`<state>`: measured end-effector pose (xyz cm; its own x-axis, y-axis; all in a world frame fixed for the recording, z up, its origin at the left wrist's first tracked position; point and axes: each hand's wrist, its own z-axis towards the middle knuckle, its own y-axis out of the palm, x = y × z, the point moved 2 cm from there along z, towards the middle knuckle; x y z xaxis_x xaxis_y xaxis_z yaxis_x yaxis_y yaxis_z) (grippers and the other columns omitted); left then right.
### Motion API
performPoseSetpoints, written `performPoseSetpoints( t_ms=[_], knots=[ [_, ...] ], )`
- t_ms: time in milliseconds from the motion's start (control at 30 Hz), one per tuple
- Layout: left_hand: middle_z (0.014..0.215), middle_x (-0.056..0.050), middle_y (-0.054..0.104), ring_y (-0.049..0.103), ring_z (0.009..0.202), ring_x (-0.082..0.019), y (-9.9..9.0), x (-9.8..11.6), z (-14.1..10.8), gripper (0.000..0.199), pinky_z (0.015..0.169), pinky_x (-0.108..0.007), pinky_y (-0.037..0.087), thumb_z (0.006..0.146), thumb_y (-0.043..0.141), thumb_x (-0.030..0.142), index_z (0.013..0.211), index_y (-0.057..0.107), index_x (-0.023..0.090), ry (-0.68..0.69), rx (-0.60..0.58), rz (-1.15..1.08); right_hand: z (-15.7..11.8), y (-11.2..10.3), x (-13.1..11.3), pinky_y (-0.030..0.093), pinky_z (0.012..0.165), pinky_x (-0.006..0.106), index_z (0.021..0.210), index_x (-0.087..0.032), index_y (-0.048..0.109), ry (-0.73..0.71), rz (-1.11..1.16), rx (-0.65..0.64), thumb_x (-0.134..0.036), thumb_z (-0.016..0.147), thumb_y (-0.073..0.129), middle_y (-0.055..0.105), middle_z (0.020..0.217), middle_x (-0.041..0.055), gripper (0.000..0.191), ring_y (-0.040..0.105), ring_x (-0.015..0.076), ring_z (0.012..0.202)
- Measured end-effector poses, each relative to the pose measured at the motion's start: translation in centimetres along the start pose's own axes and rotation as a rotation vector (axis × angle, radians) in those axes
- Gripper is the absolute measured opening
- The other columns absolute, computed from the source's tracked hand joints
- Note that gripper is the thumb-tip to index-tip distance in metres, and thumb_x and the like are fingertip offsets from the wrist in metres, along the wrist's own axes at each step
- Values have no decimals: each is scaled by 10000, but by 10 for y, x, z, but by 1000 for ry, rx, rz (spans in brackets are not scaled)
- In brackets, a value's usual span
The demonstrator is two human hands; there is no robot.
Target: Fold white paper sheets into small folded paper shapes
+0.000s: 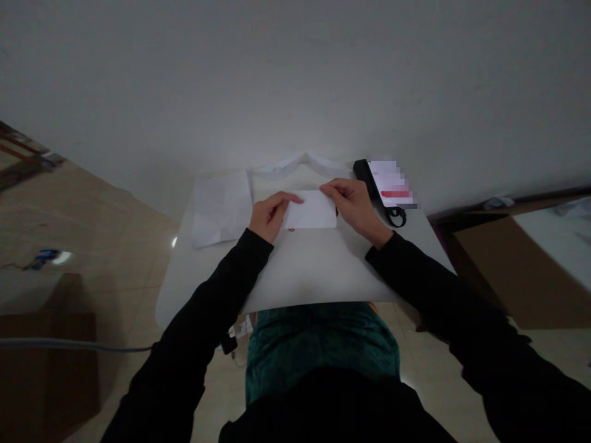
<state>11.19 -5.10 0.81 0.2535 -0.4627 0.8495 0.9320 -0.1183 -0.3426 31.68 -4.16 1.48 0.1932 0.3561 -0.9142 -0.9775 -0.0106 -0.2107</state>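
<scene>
Paper (311, 210), apparently folded into a small white rectangle, sits near the far edge of the tabletop (300, 271), its short ends pinched between the fingers of the left hand (270, 215) and right hand (353, 206), a creased sheet (221, 208) lying open to the left.

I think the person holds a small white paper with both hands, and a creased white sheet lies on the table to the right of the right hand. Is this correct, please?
Not quite: the creased white sheet lies to the left of the left hand, not to the right of the right hand. The head view shows this. Both hands do hold the small white paper.
</scene>
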Motion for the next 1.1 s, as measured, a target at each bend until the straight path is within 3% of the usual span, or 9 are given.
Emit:
performPoseSetpoints(
  t_ms=[100, 267, 533, 1100],
  knots=[
    [804, -31, 717, 613, 547, -96, -1, 4, 1, 280, 529, -221, 533, 915, 484, 285, 936, 748, 194, -2, -87, -31, 4, -4, 1, 358, 539, 248, 733, -179, 636, -2, 15, 79, -397, 869, 618, 576, 648, -13, 257, 481, 102, 582],
    [660, 3, 656, 610, 547, -109, -4, 7, 3, 334, 532, -225, 550, 756, 525, 178, 991, 762, 170, -25, -142, -160, 7, -5, 5, 353, 538, 243, 726, -171, 662, 41, 34, 31, -382, 827, 648, 589, 643, -12, 235, 483, 103, 591],
    [691, -11, 690, 578, 507, -83, -8, 6, 2, 281, 509, -217, 546, 735, 590, 179, 941, 778, 145, -18, -24, -143, 8, -4, 9, 362, 541, 237, 749, -175, 696, 43, 128, 76, -366, 829, 660, 624, 652, -17, 211, 499, 92, 569],
    [632, 22, 676, 566, 492, -78, -5, 7, 1, 319, 505, -206, 521, 700, 630, 157, 989, 767, 164, -48, -30, -190, 7, -4, 1, 408, 570, 241, 739, -173, 693, 7, 99, 106, -301, 849, 649, 671, 692, -6, 175, 573, 106, 622]
  ],
)
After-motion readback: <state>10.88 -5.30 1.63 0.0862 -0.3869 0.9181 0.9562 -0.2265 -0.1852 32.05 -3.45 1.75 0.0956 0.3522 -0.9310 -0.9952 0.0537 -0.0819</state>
